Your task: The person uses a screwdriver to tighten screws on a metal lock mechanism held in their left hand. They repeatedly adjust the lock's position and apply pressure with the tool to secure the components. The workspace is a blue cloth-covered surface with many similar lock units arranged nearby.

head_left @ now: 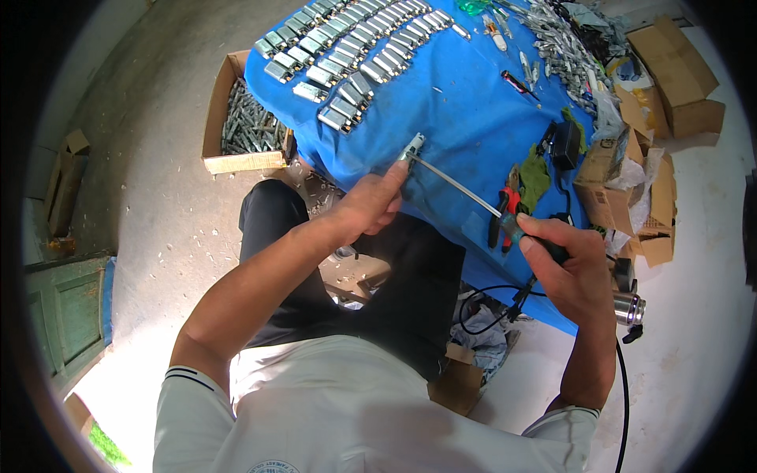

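I watch through one wide fisheye view, the left of two cameras worn on the person's head; it faces steeply down, upright, with the shirt [339, 402] closest along the lower edge; beyond that, near, are the left hand [372, 202] and right hand [569, 262]; the tabletop [465, 118] takes the upper middle, reaching farther out; floor [169, 110] spreads at left; straight edges bend toward the dark, rounded border.

A green panelled door [71, 319] stands at left.
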A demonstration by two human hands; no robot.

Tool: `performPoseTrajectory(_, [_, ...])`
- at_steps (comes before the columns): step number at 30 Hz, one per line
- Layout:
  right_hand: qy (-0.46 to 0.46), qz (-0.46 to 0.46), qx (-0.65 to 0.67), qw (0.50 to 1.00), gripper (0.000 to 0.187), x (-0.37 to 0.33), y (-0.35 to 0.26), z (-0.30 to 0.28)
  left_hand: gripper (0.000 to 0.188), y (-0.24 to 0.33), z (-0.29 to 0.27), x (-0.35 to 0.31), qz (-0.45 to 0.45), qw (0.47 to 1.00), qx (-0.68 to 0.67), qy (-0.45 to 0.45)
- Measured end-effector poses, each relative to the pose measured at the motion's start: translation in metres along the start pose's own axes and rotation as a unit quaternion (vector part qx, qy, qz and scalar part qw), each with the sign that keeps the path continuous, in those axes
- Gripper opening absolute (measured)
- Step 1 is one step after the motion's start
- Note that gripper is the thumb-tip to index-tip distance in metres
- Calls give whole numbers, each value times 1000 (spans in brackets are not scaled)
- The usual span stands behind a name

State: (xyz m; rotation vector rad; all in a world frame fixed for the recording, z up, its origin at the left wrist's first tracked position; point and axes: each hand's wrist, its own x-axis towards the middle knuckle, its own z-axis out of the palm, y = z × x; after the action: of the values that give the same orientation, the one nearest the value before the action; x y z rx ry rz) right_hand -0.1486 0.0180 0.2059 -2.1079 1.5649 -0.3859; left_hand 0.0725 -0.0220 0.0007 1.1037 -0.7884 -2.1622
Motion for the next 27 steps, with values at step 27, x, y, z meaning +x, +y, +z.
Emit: performPoseTrajectory(27, [20,261,347,901,29,-46,24,51,72,-28,10,28,178,955,164,170])
